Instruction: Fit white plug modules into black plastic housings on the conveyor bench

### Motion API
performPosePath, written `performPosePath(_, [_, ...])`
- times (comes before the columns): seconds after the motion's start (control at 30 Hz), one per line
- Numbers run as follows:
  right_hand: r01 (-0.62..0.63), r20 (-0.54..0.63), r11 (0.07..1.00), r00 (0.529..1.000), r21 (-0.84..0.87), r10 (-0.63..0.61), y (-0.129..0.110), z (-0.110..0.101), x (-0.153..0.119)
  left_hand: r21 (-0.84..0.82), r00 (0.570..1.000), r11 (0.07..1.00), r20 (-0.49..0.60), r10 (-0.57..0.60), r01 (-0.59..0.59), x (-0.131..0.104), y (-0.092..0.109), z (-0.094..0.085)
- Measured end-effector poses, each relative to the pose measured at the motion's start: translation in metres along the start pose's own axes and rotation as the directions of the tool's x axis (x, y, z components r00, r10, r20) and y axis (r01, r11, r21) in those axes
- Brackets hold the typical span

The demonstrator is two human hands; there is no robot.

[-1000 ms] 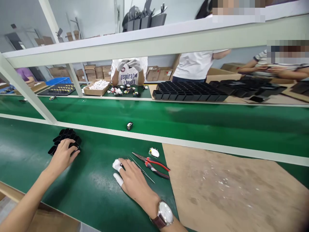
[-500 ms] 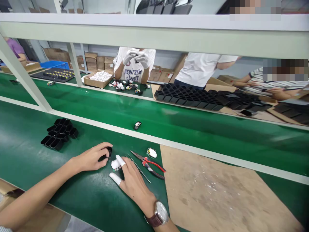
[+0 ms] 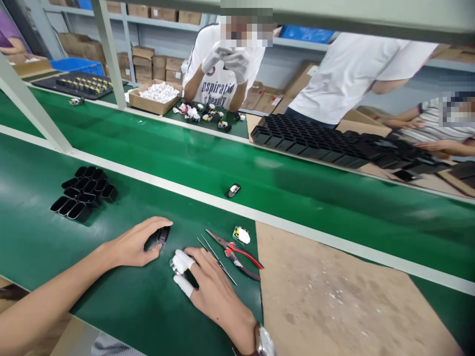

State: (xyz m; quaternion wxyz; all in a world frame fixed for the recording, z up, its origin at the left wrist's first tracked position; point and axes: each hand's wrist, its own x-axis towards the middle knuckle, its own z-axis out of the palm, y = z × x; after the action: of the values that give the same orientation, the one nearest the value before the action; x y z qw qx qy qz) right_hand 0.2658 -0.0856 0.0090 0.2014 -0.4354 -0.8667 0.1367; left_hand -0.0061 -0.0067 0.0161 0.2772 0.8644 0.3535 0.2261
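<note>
My left hand (image 3: 135, 244) curls its thumb and fingers around a small black plastic case (image 3: 162, 234) that stands on the green bench. White finger cots cover the thumb and index finger of my right hand (image 3: 211, 282). That hand grips a small circuit board (image 3: 173, 266) with a white part on it, partly hidden under the index finger. Just beyond the right hand lie thin metal tweezers (image 3: 218, 262) and red-and-black needle-nose pliers (image 3: 232, 253). A second circuit board with a white top (image 3: 242, 235) sits behind the pliers.
Several black cases (image 3: 83, 193) stand grouped at left. Brown cardboard (image 3: 334, 296) covers the bench at right. A white rail (image 3: 166, 187) separates the bench from a green belt (image 3: 185, 153), which carries a filled black case (image 3: 233, 190). Co-workers sit and stand across it.
My right hand has closed in on the circuit board, which has turned so its green edge faces left. My left hand's fingers have loosened a little around the black case. The camera view has shifted.
</note>
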Motion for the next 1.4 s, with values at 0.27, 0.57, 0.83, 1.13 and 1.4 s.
performPosePath(0.27, [-0.009,0.038,0.998,0.999,0.067,0.007,0.006,-0.009,-0.003,-0.042,0.995,0.997,0.078,-0.054,0.057,-0.003,0.002,-0.001])
performPosePath(0.57, [0.013,0.036,0.975,0.999,0.22,-0.021,0.01,-0.019,0.0,-0.007,0.998,0.999,0.053,-0.038,0.039,-0.001,0.002,-0.004])
performPosePath(0.83, [0.03,-0.349,0.995,0.937,0.095,0.005,-0.002,-0.008,0.004,-0.057,0.998,0.997,0.057,-0.041,0.044,0.0,0.005,0.009])
performPosePath(1.13, [0.036,-0.413,0.995,0.908,-0.091,-0.07,-0.014,-0.01,0.003,-0.088,0.996,0.992,0.001,0.094,-0.094,-0.002,0.014,0.022])
performPosePath(1.4, [0.017,-0.389,0.986,0.918,-0.164,-0.08,-0.015,-0.01,0.002,-0.114,0.995,0.989,0.01,0.097,-0.095,-0.001,0.014,0.023])
